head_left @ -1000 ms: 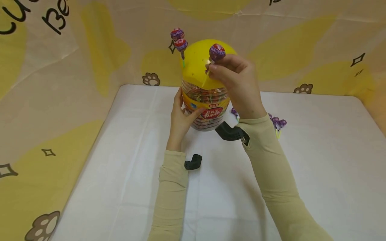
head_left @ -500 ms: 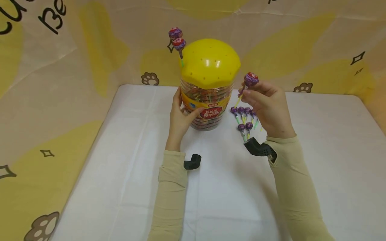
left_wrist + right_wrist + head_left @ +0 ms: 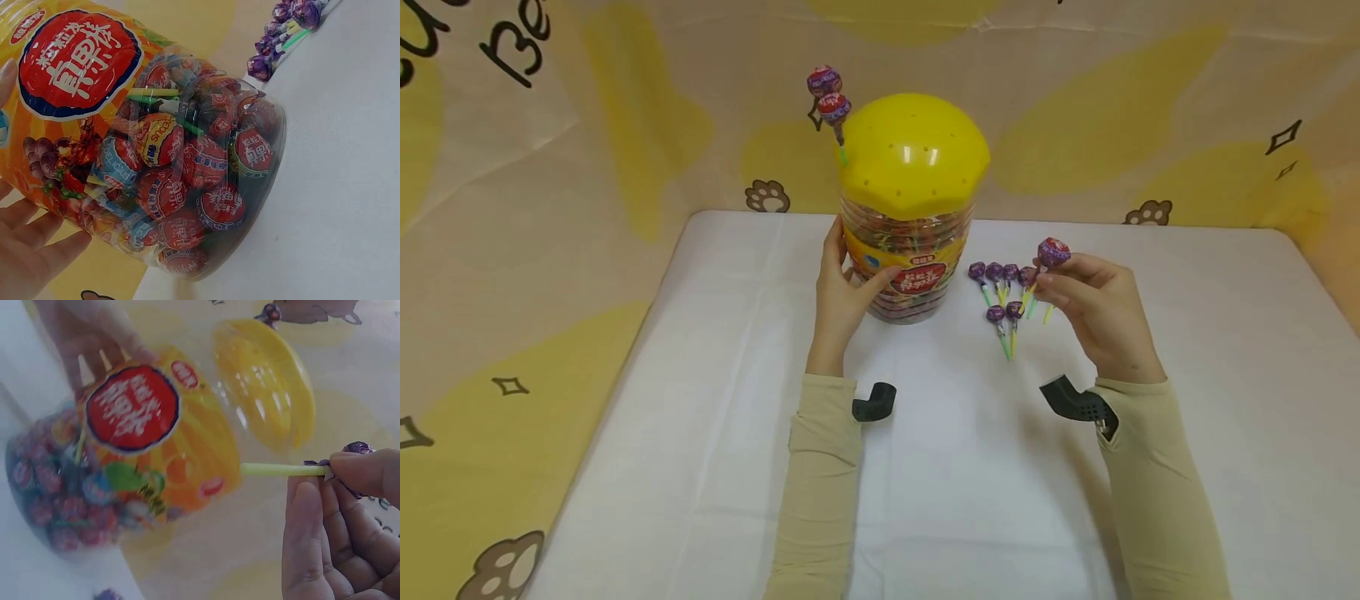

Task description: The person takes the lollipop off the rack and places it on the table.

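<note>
In the head view my left hand (image 3: 837, 304) grips the side of a clear plastic candy jar (image 3: 887, 310), its thumb across the yellow-and-red label. Wrapped lollipops show through the jar wall in the left wrist view. A yellow dome lid (image 3: 913, 154) with small holes tops the jar. Two purple-and-red lollipops (image 3: 833, 108) stick up at the lid's left side. To the right, my right hand (image 3: 1108, 312) pinches a purple-wrapped lollipop (image 3: 1053, 252) just below its head. Its yellow stick (image 3: 281, 470) points away from the fingers in the right wrist view.
Several purple lollipops (image 3: 996, 314) lie in two rows on the white tabletop (image 3: 955, 500), right of the jar and partly behind my right hand. A yellow-patterned cloth backdrop (image 3: 1075, 125) rises behind and left of the table. Black wrist cameras (image 3: 875, 402) project from both sleeves.
My right hand has moved from in front of the lid down and to the right with its lollipop, uncovering the lid and the lollipops on the table. My left hand keeps its grip on the jar.
</note>
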Action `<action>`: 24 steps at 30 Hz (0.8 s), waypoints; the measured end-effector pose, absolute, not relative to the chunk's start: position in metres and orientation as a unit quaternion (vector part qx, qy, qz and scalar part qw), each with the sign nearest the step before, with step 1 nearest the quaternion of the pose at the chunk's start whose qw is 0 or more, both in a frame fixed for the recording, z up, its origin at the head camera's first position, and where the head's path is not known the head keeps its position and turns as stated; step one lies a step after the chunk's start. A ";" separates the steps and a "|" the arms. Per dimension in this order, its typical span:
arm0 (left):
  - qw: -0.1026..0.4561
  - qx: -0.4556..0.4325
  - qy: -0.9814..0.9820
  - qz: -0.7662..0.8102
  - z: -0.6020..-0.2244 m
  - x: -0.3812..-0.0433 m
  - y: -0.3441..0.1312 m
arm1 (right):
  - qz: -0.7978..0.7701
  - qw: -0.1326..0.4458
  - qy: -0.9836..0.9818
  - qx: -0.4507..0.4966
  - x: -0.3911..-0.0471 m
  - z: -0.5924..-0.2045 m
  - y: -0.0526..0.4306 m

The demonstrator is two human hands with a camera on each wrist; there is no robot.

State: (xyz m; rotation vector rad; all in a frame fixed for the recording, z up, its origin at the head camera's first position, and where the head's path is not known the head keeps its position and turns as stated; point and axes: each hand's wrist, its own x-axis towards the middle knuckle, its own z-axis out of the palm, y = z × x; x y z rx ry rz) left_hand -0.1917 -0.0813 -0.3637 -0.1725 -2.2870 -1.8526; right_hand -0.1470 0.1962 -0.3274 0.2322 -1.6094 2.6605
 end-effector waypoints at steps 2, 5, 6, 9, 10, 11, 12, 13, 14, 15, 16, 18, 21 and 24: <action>0.096 -0.058 -0.772 -0.625 -0.364 -0.192 -0.082 | 0.851 0.013 -0.521 0.060 -0.146 -0.334 0.200; 0.095 -0.056 -0.774 -0.624 -0.364 -0.192 -0.082 | 0.841 0.010 -0.539 0.037 -0.146 -0.345 0.205; 0.094 -0.055 -0.774 -0.624 -0.364 -0.192 -0.082 | 0.836 0.008 -0.549 0.028 -0.146 -0.348 0.208; 0.092 -0.055 -0.773 -0.625 -0.364 -0.192 -0.081 | 0.818 -0.008 -0.575 0.000 -0.148 -0.359 0.215; 0.092 -0.055 -0.773 -0.625 -0.364 -0.192 -0.081 | 0.814 -0.014 -0.581 -0.010 -0.149 -0.362 0.218; 0.091 -0.055 -0.774 -0.625 -0.364 -0.192 -0.081 | 0.809 -0.019 -0.587 -0.019 -0.150 -0.366 0.221; 0.091 -0.055 -0.774 -0.625 -0.363 -0.192 -0.081 | 0.805 -0.025 -0.593 -0.028 -0.151 -0.369 0.223; 0.091 -0.055 -0.774 -0.624 -0.363 -0.192 -0.081 | 0.800 -0.030 -0.598 -0.036 -0.152 -0.372 0.225; 0.091 -0.054 -0.775 -0.623 -0.363 -0.192 -0.081 | 0.793 -0.035 -0.606 -0.043 -0.153 -0.375 0.227; 0.091 -0.054 -0.775 -0.623 -0.363 -0.192 -0.081 | 0.786 -0.039 -0.615 -0.049 -0.155 -0.378 0.229; 0.091 -0.053 -0.775 -0.623 -0.363 -0.192 -0.082 | 0.780 -0.043 -0.623 -0.053 -0.156 -0.381 0.231; 0.088 -0.050 -0.777 -0.622 -0.363 -0.192 -0.082 | 0.766 -0.051 -0.638 -0.065 -0.157 -0.386 0.234; 0.085 -0.051 -0.775 -0.625 -0.362 -0.191 -0.083 | 0.748 -0.063 -0.657 -0.077 -0.159 -0.392 0.237; 0.084 -0.054 -0.772 -0.628 -0.362 -0.192 -0.081 | 0.733 -0.073 -0.671 -0.085 -0.159 -0.397 0.239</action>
